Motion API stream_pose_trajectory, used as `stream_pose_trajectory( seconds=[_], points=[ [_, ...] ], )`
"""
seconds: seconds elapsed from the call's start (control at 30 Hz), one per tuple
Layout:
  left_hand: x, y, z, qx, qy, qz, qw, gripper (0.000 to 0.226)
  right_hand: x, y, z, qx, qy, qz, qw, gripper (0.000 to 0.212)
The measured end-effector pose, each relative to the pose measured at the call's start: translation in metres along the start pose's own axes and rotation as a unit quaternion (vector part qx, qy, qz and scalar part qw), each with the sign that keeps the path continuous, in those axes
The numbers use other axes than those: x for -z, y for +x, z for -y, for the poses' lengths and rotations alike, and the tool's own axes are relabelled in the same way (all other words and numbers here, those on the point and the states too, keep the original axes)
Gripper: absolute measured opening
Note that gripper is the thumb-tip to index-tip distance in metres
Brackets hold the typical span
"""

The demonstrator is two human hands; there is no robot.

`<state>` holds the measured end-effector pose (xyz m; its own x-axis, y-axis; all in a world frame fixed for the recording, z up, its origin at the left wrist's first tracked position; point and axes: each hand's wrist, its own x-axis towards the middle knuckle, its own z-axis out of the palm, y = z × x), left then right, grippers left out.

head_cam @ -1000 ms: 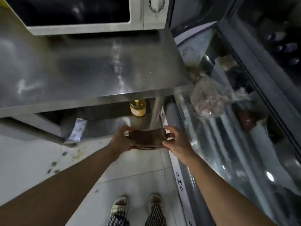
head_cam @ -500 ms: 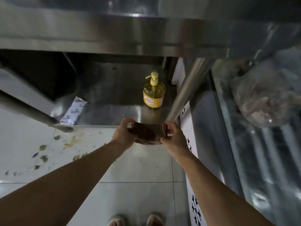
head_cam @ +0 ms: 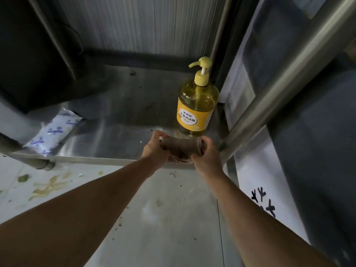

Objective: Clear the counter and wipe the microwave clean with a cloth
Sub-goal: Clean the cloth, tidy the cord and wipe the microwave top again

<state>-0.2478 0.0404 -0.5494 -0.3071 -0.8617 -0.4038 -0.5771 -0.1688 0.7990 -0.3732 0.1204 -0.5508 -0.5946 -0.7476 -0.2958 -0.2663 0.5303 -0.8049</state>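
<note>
A folded brown cloth (head_cam: 181,149) is held between two bare hands, just above the front edge of a low steel shelf (head_cam: 115,135), near its right corner. The left hand (head_cam: 156,149) grips the cloth's left end with fingers curled over it; the right hand (head_cam: 207,157) grips the right end the same way. Half a second ago the view took in the counter's front edge from farther back; now the shelf fills the view and the hands sit closer to it. Just behind the cloth, a pump bottle (head_cam: 196,106) stands upright on the shelf, holding yellow liquid. A white printed packet (head_cam: 52,133) lies at the shelf's front left corner.
</note>
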Motion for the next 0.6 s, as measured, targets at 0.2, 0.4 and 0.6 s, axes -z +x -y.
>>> stream_pose_trajectory(
  seconds=[0.2,0.4,0.6],
  points=[
    [-0.022,0.033,0.013,-0.023,0.038,-0.003,0.999,0.035,-0.012,0.032,-0.019,-0.007,-0.012,-0.001,1.000,0.072],
    [-0.013,0.016,0.012,-0.020,0.119,0.006,0.993,0.040,-0.010,0.018,-0.014,-0.023,-0.043,0.063,0.997,0.084],
    [0.030,-0.045,-0.026,-0.013,0.159,0.028,0.987,0.050,0.019,-0.038,0.032,-0.031,-0.032,0.099,0.994,0.088]
  ],
)
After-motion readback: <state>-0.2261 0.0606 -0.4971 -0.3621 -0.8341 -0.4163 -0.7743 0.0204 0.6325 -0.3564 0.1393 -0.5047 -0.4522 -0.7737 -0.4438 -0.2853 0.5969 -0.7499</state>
